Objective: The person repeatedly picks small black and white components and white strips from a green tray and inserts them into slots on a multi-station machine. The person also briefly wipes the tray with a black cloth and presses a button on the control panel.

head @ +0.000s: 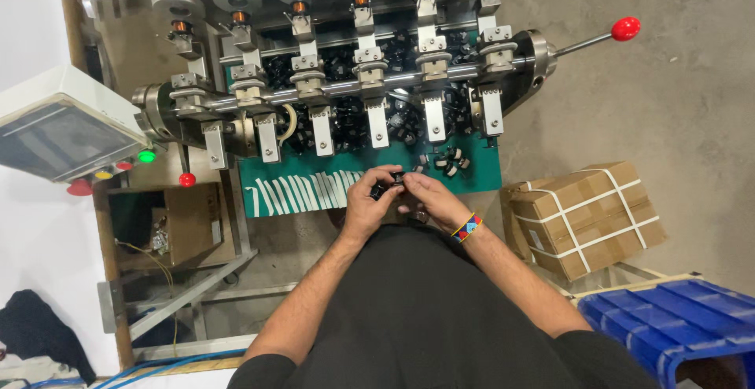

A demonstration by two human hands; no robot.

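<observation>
My left hand (366,199) and my right hand (425,196) meet at the front edge of a green mat (484,170), both pinching a small black part (391,182) between the fingertips. My right wrist wears a multicoloured beaded band (466,228). Just beyond my hands, several small black and white parts (445,161) lie loose on the mat. Strips of white tape (297,192) hang along the mat's near edge to the left of my hands.
A winding machine (358,74) with several spindle stations and copper coils fills the bench ahead; its red-knobbed lever (625,29) sticks out right. A control box (59,129) with coloured buttons sits left. A strapped cardboard box (586,216) and a blue crate (668,322) stand right.
</observation>
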